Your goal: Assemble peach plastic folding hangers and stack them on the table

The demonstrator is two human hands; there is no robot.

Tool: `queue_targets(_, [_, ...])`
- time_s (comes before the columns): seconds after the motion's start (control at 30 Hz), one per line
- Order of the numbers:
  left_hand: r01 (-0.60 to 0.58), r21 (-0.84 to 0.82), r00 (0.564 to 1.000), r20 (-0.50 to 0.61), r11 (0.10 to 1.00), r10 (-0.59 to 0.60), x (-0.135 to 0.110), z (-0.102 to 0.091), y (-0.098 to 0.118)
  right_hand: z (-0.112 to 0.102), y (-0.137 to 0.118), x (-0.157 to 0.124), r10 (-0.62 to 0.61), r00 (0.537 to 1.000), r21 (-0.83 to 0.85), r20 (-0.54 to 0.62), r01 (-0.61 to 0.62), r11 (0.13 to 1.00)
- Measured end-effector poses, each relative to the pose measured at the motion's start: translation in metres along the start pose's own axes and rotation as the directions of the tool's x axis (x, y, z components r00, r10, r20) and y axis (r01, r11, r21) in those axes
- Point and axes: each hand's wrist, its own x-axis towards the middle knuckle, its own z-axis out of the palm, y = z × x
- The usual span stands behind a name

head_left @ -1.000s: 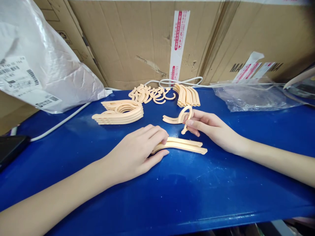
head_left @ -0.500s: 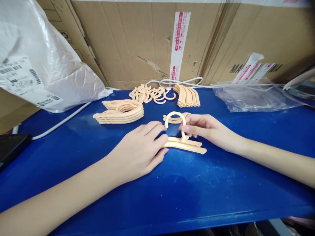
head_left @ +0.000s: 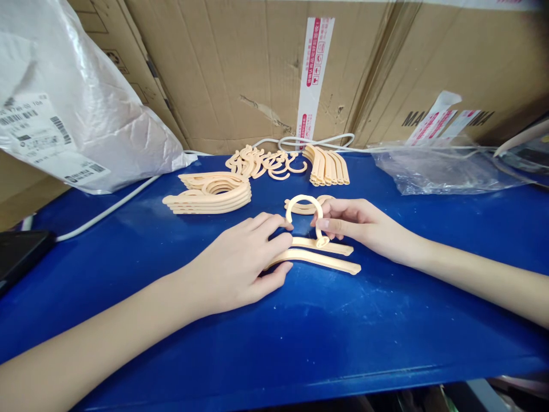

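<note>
On the blue table top (head_left: 300,332) my left hand (head_left: 240,266) grips the left end of two peach plastic hanger arms (head_left: 326,257) that lie side by side. My right hand (head_left: 360,223) pinches a peach hook (head_left: 306,214) upright, its foot resting on the nearer-to-back arm. Another curved peach piece (head_left: 300,207) lies just behind the hook.
A stack of assembled peach hangers (head_left: 210,194) lies at the left. Loose hooks (head_left: 266,163) and a row of arm pieces (head_left: 328,167) sit at the back. Cardboard boxes (head_left: 257,68) wall the rear, a white bag (head_left: 64,109) left, clear plastic (head_left: 437,169) right, a white cable (head_left: 107,212).
My right hand lifted the hook from lying flat, stood it upright and set its foot on the arm pieces. The two arms have spread slightly apart at the right.
</note>
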Motion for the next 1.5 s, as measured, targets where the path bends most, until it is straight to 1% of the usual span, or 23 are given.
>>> queue_targets(0.17, [0.031, -0.024, 0.999, 0.039, 0.999, -0.03, 0.001, 0.003, 0.002, 0.0, 0.0, 0.0, 0.036, 0.999, 0.032, -0.001, -0.036, 0.999])
queue_targets(0.4, [0.024, -0.041, 0.999, 0.036, 0.999, -0.022, 0.001, 0.002, 0.001, 0.002, 0.0, 0.001, 0.047, 0.999, 0.041, -0.012, -0.046, 0.998])
queue_targets(0.67, [-0.074, -0.06, 0.996, 0.036, 0.995, 0.076, 0.0, 0.0, 0.002, 0.001, 0.0, 0.0, 0.015, 1.0, 0.027, 0.004, -0.015, 1.0])
queue_targets(0.97, [0.002, -0.035, 1.0, 0.027, 0.999, -0.001, 0.0, 0.004, -0.001, -0.001, 0.001, 0.0, 0.012, 1.0, 0.005, 0.004, -0.012, 1.0])
queue_targets(1.1, [0.008, -0.03, 1.0, 0.017, 1.0, -0.007, -0.001, 0.004, -0.001, -0.001, 0.001, -0.001, 0.009, 1.0, 0.009, 0.008, -0.009, 1.0])
queue_targets(1.23, [-0.006, -0.058, 1.0, -0.028, 0.998, 0.004, -0.001, 0.001, 0.001, -0.001, 0.002, -0.002, 0.015, 1.0, 0.011, -0.005, -0.015, 1.0])
queue_targets(1.3, [0.038, -0.129, 0.998, -0.046, 0.991, -0.044, -0.001, -0.001, 0.002, -0.001, 0.003, -0.002, 0.022, 1.0, 0.019, -0.01, -0.022, 1.0])
queue_targets(1.37, [0.13, -0.26, 0.985, -0.073, 0.957, -0.153, 0.0, -0.004, 0.003, -0.001, 0.003, -0.002, 0.026, 1.0, 0.023, -0.014, -0.026, 0.999])
queue_targets(1.43, [0.218, -0.45, 0.953, -0.095, 0.866, -0.289, 0.0, -0.007, 0.003, -0.001, 0.003, -0.002, 0.02, 1.0, 0.017, -0.018, -0.02, 1.0])
queue_targets(1.5, [0.266, -0.643, 0.909, -0.081, 0.718, -0.41, 0.001, -0.009, 0.003, -0.001, 0.003, -0.002, 0.013, 1.0, 0.011, -0.023, -0.013, 1.0])
